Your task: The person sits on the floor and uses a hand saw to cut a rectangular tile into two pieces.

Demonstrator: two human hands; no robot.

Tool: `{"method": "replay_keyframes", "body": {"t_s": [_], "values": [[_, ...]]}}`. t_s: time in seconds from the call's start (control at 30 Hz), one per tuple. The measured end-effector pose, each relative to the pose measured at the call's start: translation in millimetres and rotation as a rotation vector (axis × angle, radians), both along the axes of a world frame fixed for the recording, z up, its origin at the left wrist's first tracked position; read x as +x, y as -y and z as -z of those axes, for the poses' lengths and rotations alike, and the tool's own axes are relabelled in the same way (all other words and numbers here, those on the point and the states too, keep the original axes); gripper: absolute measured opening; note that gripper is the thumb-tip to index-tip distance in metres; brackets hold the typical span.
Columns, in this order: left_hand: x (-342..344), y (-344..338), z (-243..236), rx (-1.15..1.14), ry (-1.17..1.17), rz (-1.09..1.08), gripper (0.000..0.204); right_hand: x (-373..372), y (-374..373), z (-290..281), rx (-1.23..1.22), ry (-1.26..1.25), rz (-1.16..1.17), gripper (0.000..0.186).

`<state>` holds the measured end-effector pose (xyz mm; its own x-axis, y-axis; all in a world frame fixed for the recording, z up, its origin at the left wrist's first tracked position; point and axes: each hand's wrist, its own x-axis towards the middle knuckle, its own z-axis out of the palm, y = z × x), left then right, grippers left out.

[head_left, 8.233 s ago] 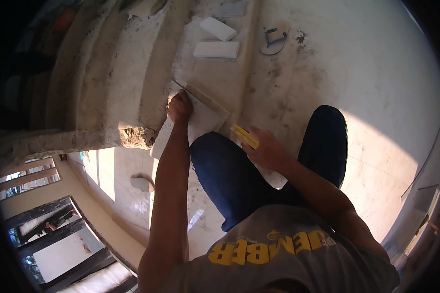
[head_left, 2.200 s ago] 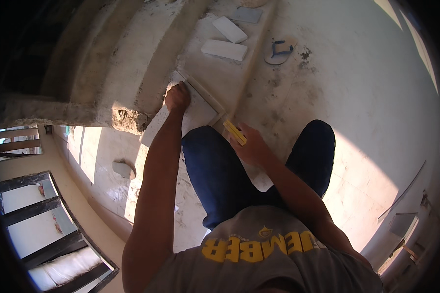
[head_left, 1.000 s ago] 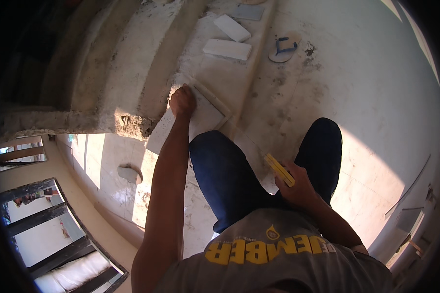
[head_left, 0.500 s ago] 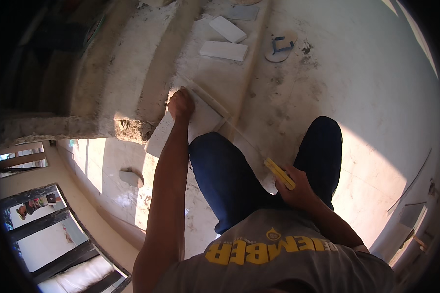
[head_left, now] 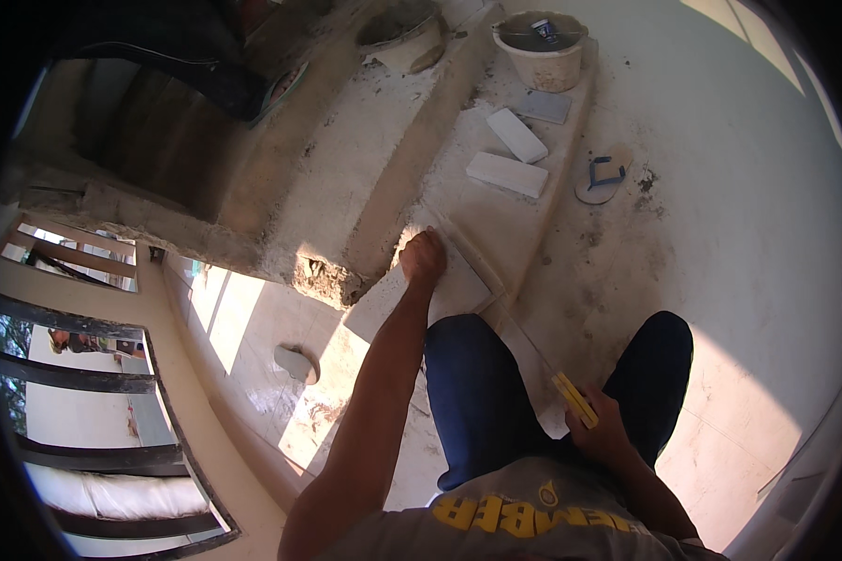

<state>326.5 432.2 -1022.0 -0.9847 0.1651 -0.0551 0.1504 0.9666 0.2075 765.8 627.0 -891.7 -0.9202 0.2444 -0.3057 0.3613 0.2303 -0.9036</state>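
Note:
My left hand (head_left: pixel 424 259) is closed at the top of a pale, flat block (head_left: pixel 460 285) lying on the low step in front of me, its fingers curled down near the block's far edge. My right hand (head_left: pixel 602 432) grips the yellow handle of a handsaw (head_left: pixel 575 401) between my knees. From that handle the long thin blade runs forward and left along the block's right side. Whether its teeth sit inside the block is hard to see. My left knee is close to the block's near corner.
Two white block pieces (head_left: pixel 507 174) and a grey slab (head_left: pixel 544 107) lie farther up the step. Beyond them stand a bucket (head_left: pixel 541 64) and a second dirty tub (head_left: pixel 402 42). A sandal (head_left: pixel 603 178) rests on the floor to the right, another (head_left: pixel 297 364) to the left. A barred window (head_left: pixel 94 458) is at left.
The head view has tilted up and left, so the scene sits lower and farther right and the buckets now show. Both hands keep their holds on the block and saw.

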Motion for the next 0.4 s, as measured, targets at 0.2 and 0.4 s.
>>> {"method": "replay_keyframes", "body": {"t_s": [0.2, 0.4], "values": [[-4, -4, 3, -0.034, -0.005, 0.005, 0.063, -156, 31, 56, 0.158, -0.087, -0.015, 0.031], [0, 18, 34, -0.089, -0.051, 0.057, 0.063, -38, 28, 61, -0.053, -0.150, 0.049, 0.035]]}}
